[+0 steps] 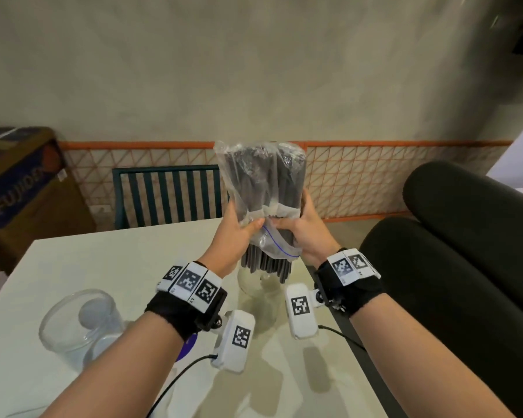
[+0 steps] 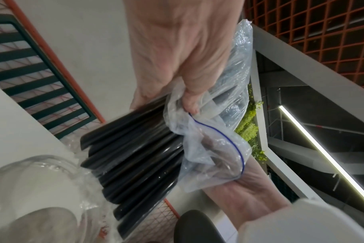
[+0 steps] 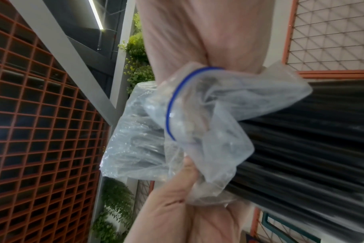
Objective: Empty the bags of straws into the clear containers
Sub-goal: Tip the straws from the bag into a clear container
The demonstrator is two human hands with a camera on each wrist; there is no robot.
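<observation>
Centre of the head view: left hand (image 1: 234, 226) and right hand (image 1: 304, 226) both grip an upended clear zip bag (image 1: 261, 179), mouth down, black straws (image 1: 266, 263) sliding out toward a clear container (image 1: 255, 285) directly below on the table (image 1: 58, 260). Judged mid-pour: most straws remain bagged. A second container (image 1: 80, 322), lower left, holds no straws.

Your left hand (image 1: 234, 229) and right hand (image 1: 299, 227) cover the middle of the zip bag (image 1: 261, 179), so you cannot see how far the black straws (image 1: 266, 262) have slid out. Those straws hide the mouth of the clear container (image 1: 258, 285) below them. In the right wrist view the straws (image 3: 314, 139) are blurred and cut off at the right edge.
</observation>
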